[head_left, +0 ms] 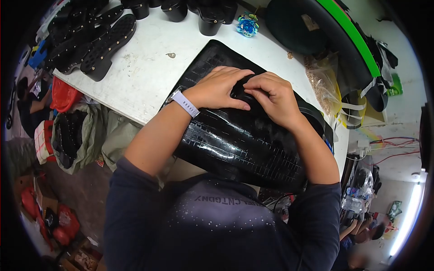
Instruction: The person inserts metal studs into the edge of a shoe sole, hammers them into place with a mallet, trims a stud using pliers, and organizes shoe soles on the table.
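Observation:
A glossy black sheet or pad (226, 149) with a crocodile-skin pattern lies over the table edge and the lap. My left hand (219, 89), with a watch on a pale strap at the wrist, rests on it with fingers stretched and thumb apart. Beside it, my right hand (271, 95) is closed in a pinch; whatever is between its fingertips is too small to make out. Under and between both hands is a dark black piece (238, 90), hard to tell from the pad.
Black studded shoes (108, 45) are piled on the white table (149, 58) at far left. More black heeled pieces (210, 20) and a blue toy-like item (247, 25) stand at the back. A plastic bag of small gold bits (323, 81) lies at right. Fabric sacks (81, 135) stand at left.

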A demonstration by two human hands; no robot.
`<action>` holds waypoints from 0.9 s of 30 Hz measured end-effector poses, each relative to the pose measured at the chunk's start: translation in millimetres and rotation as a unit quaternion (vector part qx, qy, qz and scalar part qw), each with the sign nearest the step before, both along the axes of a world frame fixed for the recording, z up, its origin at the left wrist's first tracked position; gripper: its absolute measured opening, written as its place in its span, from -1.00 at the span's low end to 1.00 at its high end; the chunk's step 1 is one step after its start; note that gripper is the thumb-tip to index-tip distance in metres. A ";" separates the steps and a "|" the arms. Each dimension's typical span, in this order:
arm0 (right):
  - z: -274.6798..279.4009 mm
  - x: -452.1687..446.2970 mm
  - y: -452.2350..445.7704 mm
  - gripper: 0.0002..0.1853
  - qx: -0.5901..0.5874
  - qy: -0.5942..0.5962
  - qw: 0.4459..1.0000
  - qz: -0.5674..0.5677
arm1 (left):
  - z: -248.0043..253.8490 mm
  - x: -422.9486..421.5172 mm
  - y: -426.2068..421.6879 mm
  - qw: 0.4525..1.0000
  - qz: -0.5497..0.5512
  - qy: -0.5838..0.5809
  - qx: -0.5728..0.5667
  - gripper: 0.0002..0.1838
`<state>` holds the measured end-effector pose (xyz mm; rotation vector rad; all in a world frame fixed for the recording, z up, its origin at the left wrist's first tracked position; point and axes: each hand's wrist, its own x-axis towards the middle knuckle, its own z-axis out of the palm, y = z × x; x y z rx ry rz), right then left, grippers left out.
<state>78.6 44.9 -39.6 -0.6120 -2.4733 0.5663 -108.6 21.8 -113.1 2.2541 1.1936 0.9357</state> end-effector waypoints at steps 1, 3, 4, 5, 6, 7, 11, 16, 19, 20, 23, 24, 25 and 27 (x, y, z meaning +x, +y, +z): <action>-0.4 0.1 0.5 -0.88 -0.001 0.001 1.000 0.004 | -0.9 0.0 0.1 1.000 0.001 -0.003 0.007 -0.07; -1.0 0.3 1.9 -0.87 0.002 0.003 1.000 0.013 | -2.8 0.1 0.6 1.000 0.003 -0.008 0.021 -0.10; -1.2 0.9 2.6 -0.87 0.006 0.004 1.000 0.018 | -3.2 0.1 1.0 1.000 0.001 -0.008 0.019 -0.10; -1.5 1.2 3.2 -0.87 0.011 0.004 1.000 0.023 | -3.2 0.1 1.7 1.000 -0.001 -0.008 0.016 -0.10; -1.4 1.0 3.4 -0.87 0.017 0.005 1.000 0.025 | -3.1 0.0 2.2 1.000 -0.004 -0.007 0.014 -0.10; -1.2 0.7 3.2 -0.87 0.022 0.007 0.999 0.027 | -3.2 0.0 2.2 1.000 -0.003 -0.007 0.014 -0.10; -1.0 0.2 2.1 -0.87 0.031 0.009 0.999 0.029 | -2.4 0.0 1.5 1.000 -0.002 -0.007 0.014 -0.09; -2.1 0.3 2.6 -0.87 0.043 0.015 0.998 0.033 | -4.5 0.4 2.5 1.000 -0.002 -0.005 0.018 -0.09; -3.7 0.6 2.7 -0.86 0.044 0.019 0.998 0.033 | -3.9 0.1 2.6 1.000 -0.001 -0.001 0.019 -0.09; -4.2 0.9 2.7 -0.86 0.043 0.021 0.998 0.033 | -2.9 0.2 2.0 1.000 0.000 0.000 0.019 -0.08; -4.7 1.2 3.5 -0.84 0.051 0.020 0.998 0.043 | -3.3 0.5 1.7 1.000 0.001 0.000 0.024 -0.09; -4.2 1.2 3.6 -0.84 0.061 0.015 0.997 0.051 | -3.5 0.4 1.8 1.000 0.001 0.000 0.027 -0.09; -3.0 1.1 3.7 -0.83 0.071 0.011 0.996 0.059 | -3.2 0.1 1.9 1.000 0.001 0.000 0.025 -0.09; -1.8 1.6 4.4 -0.82 0.086 0.000 0.993 0.076 | -2.6 -0.3 1.8 1.000 -0.001 -0.001 0.020 -0.09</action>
